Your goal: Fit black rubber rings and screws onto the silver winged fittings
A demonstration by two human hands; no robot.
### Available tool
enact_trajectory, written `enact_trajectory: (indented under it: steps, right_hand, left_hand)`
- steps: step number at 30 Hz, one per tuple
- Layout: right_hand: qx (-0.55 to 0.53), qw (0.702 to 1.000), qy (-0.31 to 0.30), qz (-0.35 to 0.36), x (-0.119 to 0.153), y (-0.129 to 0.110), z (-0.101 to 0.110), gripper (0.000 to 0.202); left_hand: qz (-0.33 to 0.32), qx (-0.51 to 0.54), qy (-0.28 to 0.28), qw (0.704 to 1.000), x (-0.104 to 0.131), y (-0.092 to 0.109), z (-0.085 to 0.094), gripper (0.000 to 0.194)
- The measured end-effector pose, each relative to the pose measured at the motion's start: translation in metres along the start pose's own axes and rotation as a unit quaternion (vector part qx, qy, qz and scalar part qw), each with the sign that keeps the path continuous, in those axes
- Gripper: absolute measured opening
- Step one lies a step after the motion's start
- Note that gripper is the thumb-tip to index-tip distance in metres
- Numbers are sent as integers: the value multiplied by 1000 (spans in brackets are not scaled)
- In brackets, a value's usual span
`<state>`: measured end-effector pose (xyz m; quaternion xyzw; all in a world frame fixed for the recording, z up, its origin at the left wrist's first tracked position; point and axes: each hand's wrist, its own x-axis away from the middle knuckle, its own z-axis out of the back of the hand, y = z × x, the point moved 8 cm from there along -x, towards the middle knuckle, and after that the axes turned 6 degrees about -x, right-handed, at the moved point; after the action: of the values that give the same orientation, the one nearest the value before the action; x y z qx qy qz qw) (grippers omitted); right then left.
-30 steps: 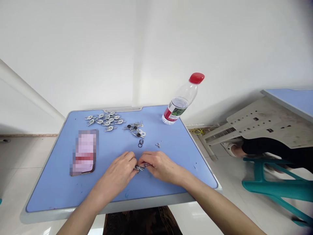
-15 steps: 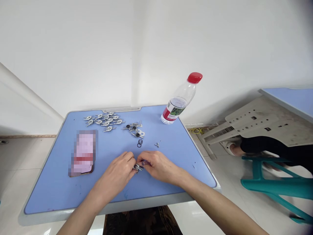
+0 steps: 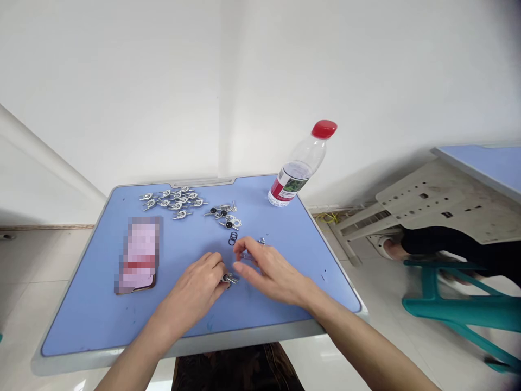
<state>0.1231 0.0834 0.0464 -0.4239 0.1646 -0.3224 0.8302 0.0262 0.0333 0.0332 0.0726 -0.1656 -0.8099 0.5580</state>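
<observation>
Left hand [image 3: 201, 279] pinches a metal part [image 3: 230, 278], right hand [image 3: 274, 271] shows thumb and forefinger parted, further hold unclear; far-left metal pieces [image 3: 177, 206] appear assembled, black rings [image 3: 232, 239] remain loose.

2 bare hands, left hand [image 3: 202, 278] and right hand [image 3: 273, 271], sit near frame centre. Left forearm [image 3: 143, 343], lower left of frame, is bare; right forearm [image 3: 362, 332], lower right, is bare too; both look slim, tapered. Garment [image 3: 236, 370] at bottom centre is dark: near-black with brown, mottled pattern, finer detail lost in shadow. Garment type is unclear.
</observation>
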Motion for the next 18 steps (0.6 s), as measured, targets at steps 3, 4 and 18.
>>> enact_trajectory:
  steps: [3,4,18]
  right_hand:
    - [-68,997,30,-31,2,5,15,25]
    - [-101,993,45,-35,1,8,19,27]
    - [-242,963,103,57,-3,4,20,27]
  left_hand:
    - [5,-2,-5,1000,-1,0,0,9]
    - [5,-3,-7,1000,-1,0,0,8]
    - [-2,2,2,1000,0,-3,-2,9]
